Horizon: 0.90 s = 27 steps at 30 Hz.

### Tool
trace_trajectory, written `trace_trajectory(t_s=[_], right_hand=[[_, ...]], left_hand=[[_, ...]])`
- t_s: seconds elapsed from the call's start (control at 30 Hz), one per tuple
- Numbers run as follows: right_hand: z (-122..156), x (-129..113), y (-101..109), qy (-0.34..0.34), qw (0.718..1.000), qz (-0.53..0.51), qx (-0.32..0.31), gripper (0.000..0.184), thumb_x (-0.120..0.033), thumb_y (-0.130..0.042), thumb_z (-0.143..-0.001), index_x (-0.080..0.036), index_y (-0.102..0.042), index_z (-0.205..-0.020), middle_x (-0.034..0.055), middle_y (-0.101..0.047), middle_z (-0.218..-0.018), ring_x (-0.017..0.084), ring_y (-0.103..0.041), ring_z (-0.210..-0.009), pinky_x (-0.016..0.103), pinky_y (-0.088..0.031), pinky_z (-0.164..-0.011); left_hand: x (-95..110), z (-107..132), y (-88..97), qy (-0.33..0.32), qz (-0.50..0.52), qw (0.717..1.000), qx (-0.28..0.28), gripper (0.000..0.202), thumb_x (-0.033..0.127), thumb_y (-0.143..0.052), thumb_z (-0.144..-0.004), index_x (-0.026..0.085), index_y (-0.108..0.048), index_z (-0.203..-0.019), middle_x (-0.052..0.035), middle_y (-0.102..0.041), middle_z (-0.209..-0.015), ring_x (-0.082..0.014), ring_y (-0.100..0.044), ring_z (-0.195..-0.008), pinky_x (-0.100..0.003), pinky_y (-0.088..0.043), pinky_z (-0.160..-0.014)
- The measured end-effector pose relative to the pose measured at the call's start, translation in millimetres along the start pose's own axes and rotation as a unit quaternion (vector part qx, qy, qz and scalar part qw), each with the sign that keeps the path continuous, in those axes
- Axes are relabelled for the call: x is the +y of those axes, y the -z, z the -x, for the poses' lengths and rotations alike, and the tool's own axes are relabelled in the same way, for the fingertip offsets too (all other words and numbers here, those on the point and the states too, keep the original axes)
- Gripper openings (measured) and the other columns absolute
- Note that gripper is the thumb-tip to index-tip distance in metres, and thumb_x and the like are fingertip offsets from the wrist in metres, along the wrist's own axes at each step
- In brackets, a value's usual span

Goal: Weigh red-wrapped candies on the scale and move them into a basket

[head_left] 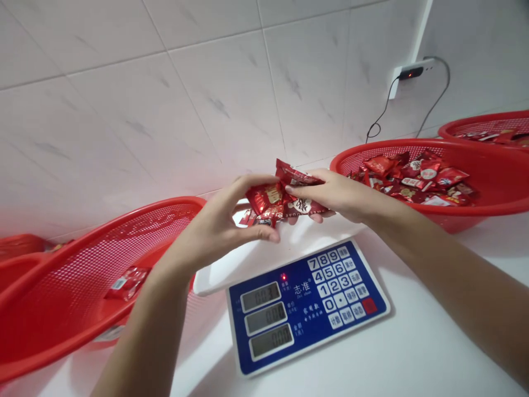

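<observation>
- Left grip (221,220): curved wide round the left side of a bunch of small shiny red printed-foil packets (268,197); can't tell if it pinches or only cups. If only cupped, a loose packet could slide out past the thumb.
- Right grip (330,192): holding the bunch's right side, thumb on top, fingertips below. Several slick wrappers in one hold; uneven squeeze could pop one out.
- Red plastic mesh basket (86,281), left, a few red packets (129,284) inside. Left forearm overlaps it in view; an elbow knock could shift it.
- Flat white scale tray (243,262): bunch is above it in view, gap unclear. Wrist leaning on it would skew the reading.
- Blue keypad panel (303,309) near both wrists; stray touch could press a key. Digits dim, easy to misread.
- Second red mesh basket (496,184), right, heaped with similar packets (417,176). Right forearm passes close; a sleeve-height brush could tip some onto the white bench (425,314).
</observation>
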State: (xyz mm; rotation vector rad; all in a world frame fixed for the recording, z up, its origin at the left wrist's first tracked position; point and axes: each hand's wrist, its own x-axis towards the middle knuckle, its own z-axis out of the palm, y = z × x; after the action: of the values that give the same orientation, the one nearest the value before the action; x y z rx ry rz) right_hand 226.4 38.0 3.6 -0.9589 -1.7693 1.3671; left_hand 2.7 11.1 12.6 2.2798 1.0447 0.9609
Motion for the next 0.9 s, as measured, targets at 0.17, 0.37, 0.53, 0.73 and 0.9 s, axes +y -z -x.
trace_trajectory(t_s=[0.17, 0.37, 0.53, 0.73, 0.9], right_hand=[[-3, 3, -3, 0.014, 1.0, 0.005, 0.009, 0.021, -0.022, -0.055, -0.104, -0.015, -0.06, -0.084, 0.0025, -0.065, -0.066, 0.006, -0.049, -0.044, 0.018, -0.025, -0.039], [-1, 1, 8, -0.02, 0.998, -0.011, 0.062, 0.015, -0.024, -0.056, -0.105, -0.014, -0.065, -0.097, 0.0056, -0.07, -0.069, 0.007, -0.044, -0.043, 0.019, -0.025, -0.039], [2, 1, 16, -0.037, 0.998, -0.007, 0.058, 0.019, -0.024, -0.054, -0.106, -0.012, -0.069, -0.106, 0.0108, -0.074, -0.075, 0.008, -0.043, -0.045, 0.019, -0.028, -0.04], [3, -2, 14, -0.042, 0.998, -0.004, 0.051, 0.018, -0.025, -0.056, -0.105, -0.012, -0.069, -0.107, 0.0101, -0.073, -0.073, 0.008, -0.043, -0.045, 0.02, -0.029, -0.04], [3, -4, 13, -0.048, 0.997, 0.0, 0.061, 0.015, -0.023, -0.056, -0.105, -0.013, -0.066, -0.1, 0.0096, -0.073, -0.072, 0.007, -0.043, -0.044, 0.019, -0.029, -0.04]], left_hand=[[-3, -4, -3.6, 0.116, 0.116, 0.984, 0.073, 0.034, 0.045, -0.079, -0.087, 0.019, -0.072, -0.108, -0.0104, -0.08, -0.102, -0.0245, -0.077, -0.094, -0.033, -0.063, -0.082], [-24, -6, 6.2, 0.129, 0.034, 0.98, 0.148, 0.023, 0.033, -0.084, -0.075, 0.018, -0.071, -0.088, -0.0082, -0.079, -0.089, -0.0227, -0.074, -0.083, -0.035, -0.06, -0.077], [-36, -4, 14.3, 0.14, 0.008, 0.984, 0.114, 0.025, 0.038, -0.082, -0.074, 0.019, -0.071, -0.087, -0.0092, -0.079, -0.09, -0.0252, -0.074, -0.085, -0.037, -0.059, -0.076], [-36, -5, 11.6, 0.148, 0.04, 0.981, 0.116, 0.022, 0.034, -0.082, -0.075, 0.018, -0.072, -0.088, -0.0098, -0.08, -0.09, -0.0252, -0.076, -0.086, -0.037, -0.063, -0.077], [-32, -5, 10.7, 0.163, 0.047, 0.979, 0.109, 0.026, 0.037, -0.077, -0.084, 0.018, -0.074, -0.101, -0.0098, -0.082, -0.096, -0.0246, -0.077, -0.09, -0.038, -0.064, -0.085]])
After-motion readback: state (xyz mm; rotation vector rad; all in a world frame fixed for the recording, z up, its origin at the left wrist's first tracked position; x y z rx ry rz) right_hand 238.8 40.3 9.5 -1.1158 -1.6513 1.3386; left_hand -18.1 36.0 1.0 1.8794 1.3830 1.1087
